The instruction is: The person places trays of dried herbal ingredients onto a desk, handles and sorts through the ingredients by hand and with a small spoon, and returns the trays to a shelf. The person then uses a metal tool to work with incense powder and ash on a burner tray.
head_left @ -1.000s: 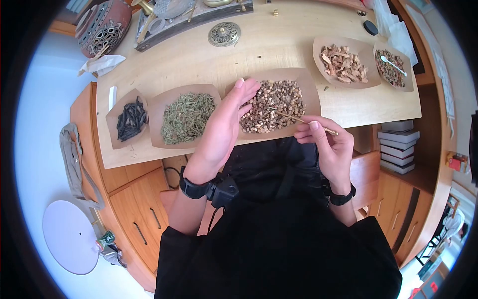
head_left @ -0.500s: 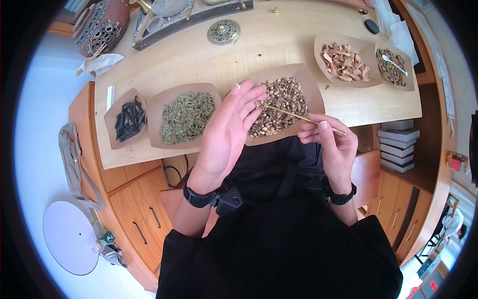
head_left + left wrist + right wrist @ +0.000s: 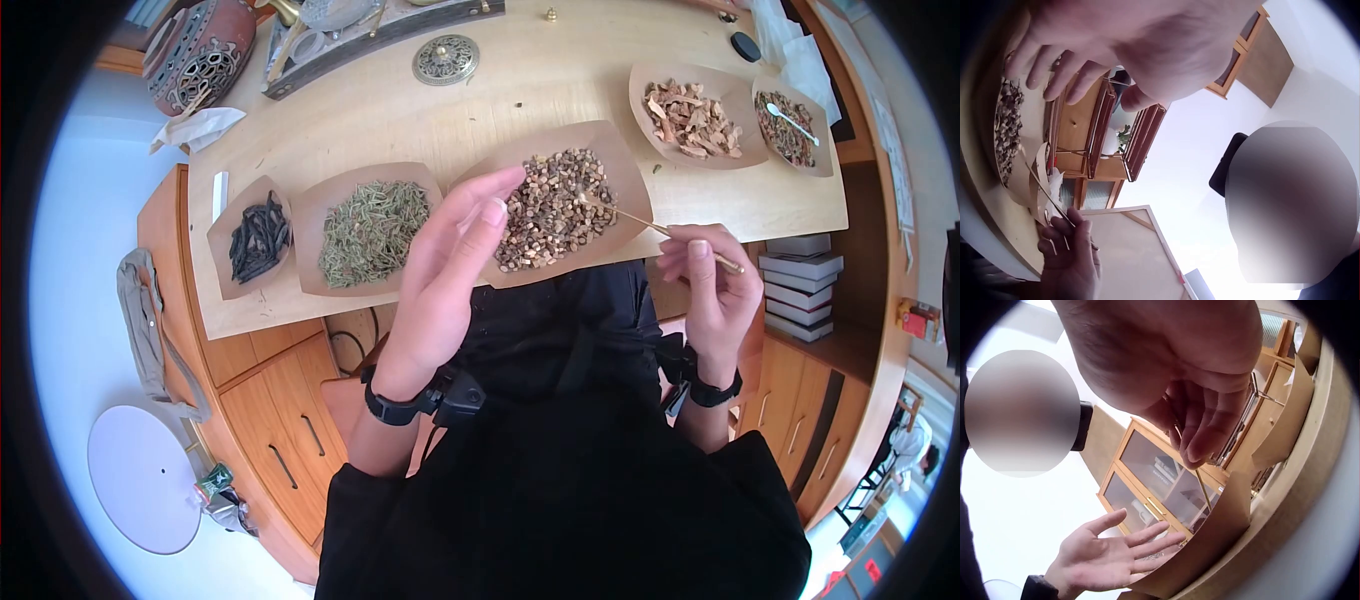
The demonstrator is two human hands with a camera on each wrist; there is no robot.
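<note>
Pinched between the thumb and fingers of my right hand (image 3: 712,290) is a thin brass-coloured spoon (image 3: 640,219), its tip over the brown chopped pieces (image 3: 562,205) in a paper tray (image 3: 625,185). My left hand (image 3: 445,270) is held at that tray's left side, palm up with fingers extended, as the right wrist view shows (image 3: 1110,553). Small bits seem to lie near its fingers there. The left wrist view shows the spoon (image 3: 1044,189) slanting from the right hand (image 3: 1071,256) towards the pieces (image 3: 1009,128).
To the left stand trays of green dried herb (image 3: 372,232) and dark strips (image 3: 260,237). Back right are a tray of pale chips (image 3: 692,120) and one with a white spoon (image 3: 792,125). A pierced metal lid (image 3: 446,60) and a patterned pot (image 3: 205,55) stand farther back.
The spoon went from the tray to the left hand's fingers, then back right over the pieces as my right hand moved right. My left hand has turned and its fingers are closer together.
</note>
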